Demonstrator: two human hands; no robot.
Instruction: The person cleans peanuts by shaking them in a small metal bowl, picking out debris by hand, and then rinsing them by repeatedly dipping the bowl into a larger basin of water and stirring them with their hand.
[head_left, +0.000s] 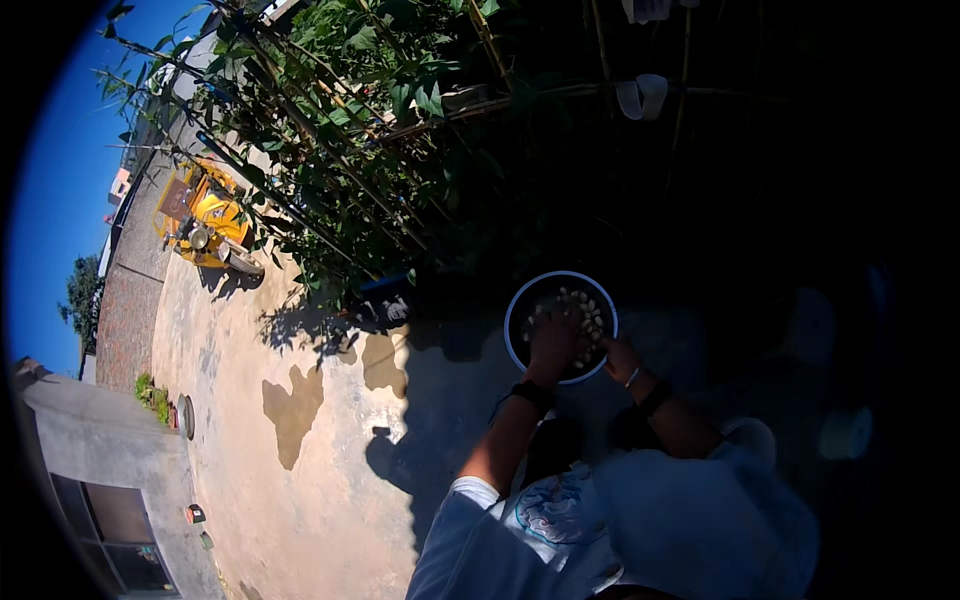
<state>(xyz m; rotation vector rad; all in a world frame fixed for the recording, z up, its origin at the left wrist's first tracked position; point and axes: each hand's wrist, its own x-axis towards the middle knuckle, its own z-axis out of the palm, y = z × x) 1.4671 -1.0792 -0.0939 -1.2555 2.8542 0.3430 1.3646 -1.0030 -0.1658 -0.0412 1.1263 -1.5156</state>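
A round basin (513, 351) with a pale rim stands in shadow on the ground in front of me. Inside it lie several small, pale, rounded pieces (592, 315), possibly shellfish or nuts; the dark interior hides the detail. My left hand (555, 341) reaches down into the basin among these pieces, its fingertips too dark to make out. At the basin's near right side, my right hand (621, 360) grips the rim. Dark bands circle both wrists, and a light bracelet (633, 377) is on the right one.
Leafy plants on bamboo poles (322, 135) rise beyond the basin. A yellow motor tricycle (210, 221) is parked on the concrete yard (232, 360) by a brick wall (124, 315). A dark container (382, 304) sits at the plants' foot. Deep shadow hides the right side.
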